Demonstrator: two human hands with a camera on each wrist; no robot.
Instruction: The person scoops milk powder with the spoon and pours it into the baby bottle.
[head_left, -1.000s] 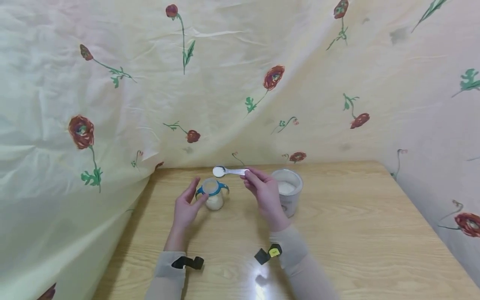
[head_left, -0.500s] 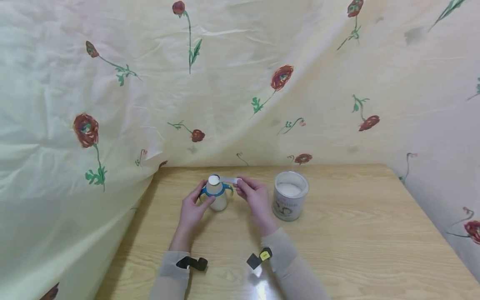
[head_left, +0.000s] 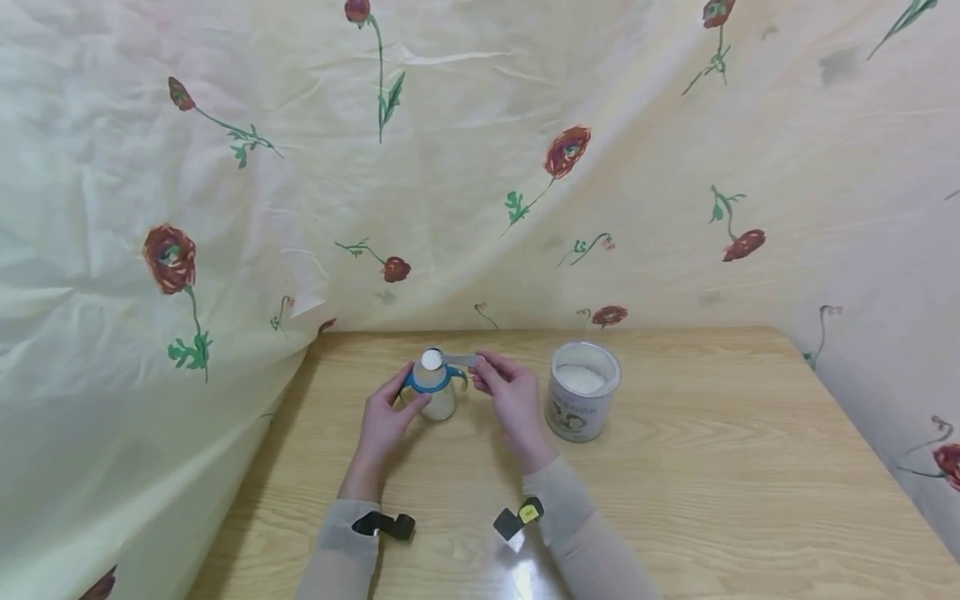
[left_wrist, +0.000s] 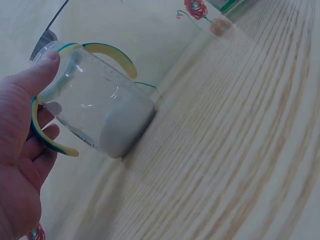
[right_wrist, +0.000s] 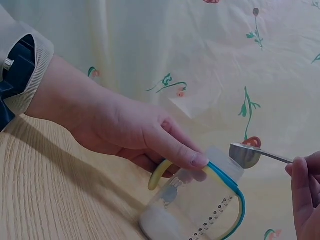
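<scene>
A clear baby bottle (head_left: pixel 441 407) with a blue-and-yellow two-handled collar stands on the wooden table, white contents at its bottom. My left hand (head_left: pixel 381 425) holds it near the neck, thumb in front and fingers behind, as the left wrist view shows on the bottle (left_wrist: pixel 107 105). Between thumb and fingers, my right hand (head_left: pixel 513 408) pinches the handle of a measuring scoop (right_wrist: pixel 245 156). The scoop's bowl, full of white powder in the head view, is right at the bottle's open mouth. Whether it touches the rim I cannot tell.
To the right of my right hand stands an open tin (head_left: pixel 579 417) with white powder inside. Flower-patterned cloth (head_left: pixel 450 167) hangs behind the table (head_left: pixel 690 467) and along its left side.
The scoop has come left and down from above the table to the bottle's mouth. My left hand has closed in around the bottle. In the last half second the scoop has hardly moved.
</scene>
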